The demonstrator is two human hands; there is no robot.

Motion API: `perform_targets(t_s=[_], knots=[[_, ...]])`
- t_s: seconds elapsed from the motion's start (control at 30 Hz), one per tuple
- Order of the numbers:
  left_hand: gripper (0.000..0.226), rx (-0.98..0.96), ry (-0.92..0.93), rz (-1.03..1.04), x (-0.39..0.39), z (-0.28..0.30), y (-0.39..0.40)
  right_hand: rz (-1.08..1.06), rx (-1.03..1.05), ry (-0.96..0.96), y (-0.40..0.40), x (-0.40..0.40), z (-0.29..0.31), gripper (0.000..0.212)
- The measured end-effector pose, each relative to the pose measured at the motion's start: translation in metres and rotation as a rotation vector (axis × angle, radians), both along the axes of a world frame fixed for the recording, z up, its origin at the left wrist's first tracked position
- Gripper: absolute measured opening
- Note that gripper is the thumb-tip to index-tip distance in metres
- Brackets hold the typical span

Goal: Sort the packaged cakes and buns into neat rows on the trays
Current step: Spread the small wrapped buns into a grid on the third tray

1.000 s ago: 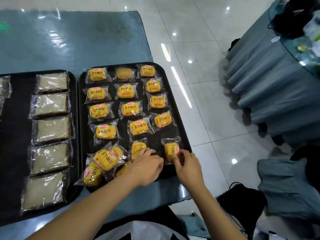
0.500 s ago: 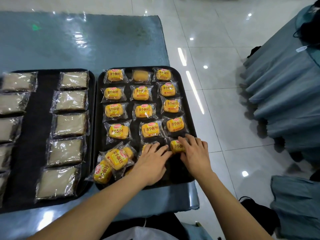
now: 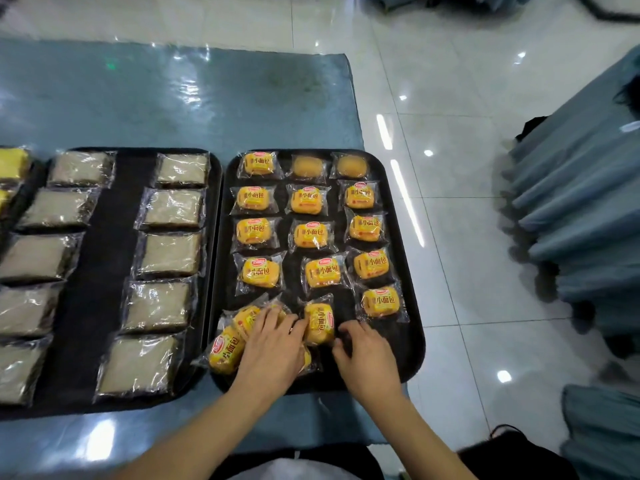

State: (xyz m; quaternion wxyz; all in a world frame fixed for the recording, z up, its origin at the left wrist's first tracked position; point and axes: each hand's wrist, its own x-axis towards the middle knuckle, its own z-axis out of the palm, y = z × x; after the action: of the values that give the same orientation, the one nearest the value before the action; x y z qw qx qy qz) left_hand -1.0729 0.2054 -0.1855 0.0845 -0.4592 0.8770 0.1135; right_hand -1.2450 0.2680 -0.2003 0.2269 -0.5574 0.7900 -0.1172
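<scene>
Wrapped yellow buns lie in three columns on the right black tray (image 3: pixel 412 341). At its near edge one bun (image 3: pixel 319 322) lies turned sideways between my hands. My left hand (image 3: pixel 273 348) lies with spread fingers over a loose heap of buns (image 3: pixel 227 353) at the tray's near left. My right hand (image 3: pixel 367 358) rests on the tray just right of the sideways bun, fingers bent beside its wrapper. The last bun of the right column (image 3: pixel 380 302) sits just beyond that hand. Pale wrapped cakes (image 3: pixel 166 254) lie in columns on the left black tray (image 3: pixel 100 271).
Both trays sit on a blue glossy table (image 3: pixel 173 98) whose right edge runs just past the right tray. White tiled floor (image 3: pixel 450 202) lies to the right. Blue draped furniture (image 3: pixel 581 202) stands at the far right. More yellow packets (image 3: pixel 12 164) show at the far left.
My right hand has left the right column's last bun and drawn back toward me. The sideways bun now lies uncovered between my hands. My left hand slid left over the heap.
</scene>
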Motion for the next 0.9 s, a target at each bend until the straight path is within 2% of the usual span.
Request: perform_targets(t_s=[0.1, 0.2, 0.37, 0.57, 0.67, 0.8, 0.9], knots=[[0.052, 0.026, -0.014, -0.003, -0.002, 0.003, 0.003, -0.128, 0.076, -0.182, 0.0, 0.013, -0.007, 0.031], [0.053, 0.037, 0.025, -0.02, -0.001, 0.005, 0.002, -0.176, 0.084, -0.228, -0.002, 0.015, -0.007, 0.031], [0.045, 0.078, 0.095, -0.097, 0.003, 0.003, -0.004, -0.093, 0.071, 0.067, -0.011, 0.022, -0.001, 0.045], [0.031, 0.066, 0.19, -0.067, 0.011, 0.0, -0.008, 0.003, 0.127, 0.186, -0.023, 0.031, 0.006, 0.058], [0.039, 0.03, 0.161, -0.061, 0.013, 0.0, -0.004, 0.071, 0.121, 0.199, -0.022, 0.026, 0.011, 0.051], [0.038, -0.022, 0.128, -0.097, 0.024, -0.009, 0.002, 0.146, 0.07, 0.216, 0.001, -0.009, 0.018, 0.053], [0.046, -0.056, 0.119, -0.122, 0.031, -0.012, 0.003, 0.165, 0.059, 0.269, 0.029, -0.047, 0.012, 0.058]])
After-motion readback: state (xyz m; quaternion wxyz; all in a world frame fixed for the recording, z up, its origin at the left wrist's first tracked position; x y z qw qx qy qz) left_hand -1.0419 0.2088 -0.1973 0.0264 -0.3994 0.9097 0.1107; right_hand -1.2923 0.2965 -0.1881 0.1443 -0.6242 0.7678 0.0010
